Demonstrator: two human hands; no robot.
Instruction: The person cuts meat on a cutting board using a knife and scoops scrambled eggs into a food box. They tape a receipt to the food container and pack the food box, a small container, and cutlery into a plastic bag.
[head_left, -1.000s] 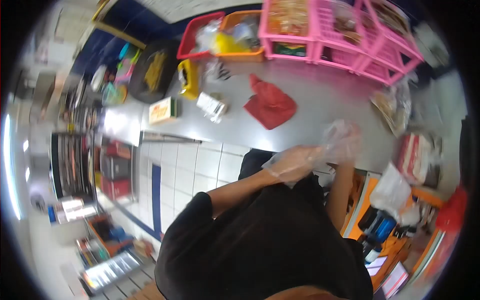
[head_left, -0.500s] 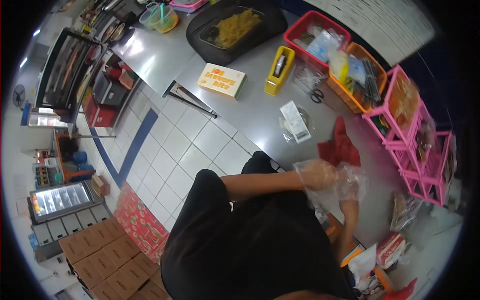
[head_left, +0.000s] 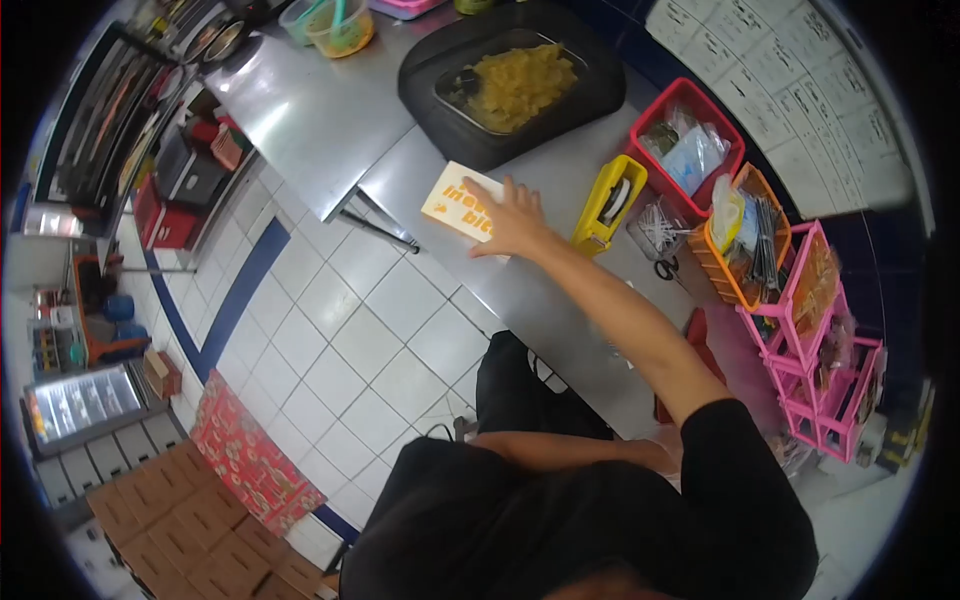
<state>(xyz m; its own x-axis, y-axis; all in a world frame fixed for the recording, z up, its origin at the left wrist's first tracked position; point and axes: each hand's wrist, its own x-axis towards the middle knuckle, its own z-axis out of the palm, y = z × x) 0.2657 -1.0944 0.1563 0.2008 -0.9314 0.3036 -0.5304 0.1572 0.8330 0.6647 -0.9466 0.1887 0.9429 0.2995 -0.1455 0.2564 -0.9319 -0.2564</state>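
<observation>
My right hand (head_left: 512,222) lies over the right end of a white and orange box (head_left: 458,204) with printed lettering, its fingers on the top and far side and its thumb at the near edge. The box rests on the metal table, just in front of a dark tray (head_left: 425,95) of yellowish food. Low at the right, my left hand (head_left: 655,456) is mostly hidden beside my right sleeve, and its fingers cannot be made out. A red cloth (head_left: 698,350) shows partly behind my right forearm.
A yellow tape dispenser (head_left: 608,205), scissors (head_left: 666,270), a red basket (head_left: 735,165) and an orange basket (head_left: 725,280) stand right of my right hand. Pink racks (head_left: 800,375) are farther right. Tubs (head_left: 340,35) stand at the back. The metal table's front edge (head_left: 480,298) borders the tiled floor.
My right hand has left the clear plastic near my left hand and reached across to the box. My left hand has moved lower. The view has shifted, showing more of the food tray.
</observation>
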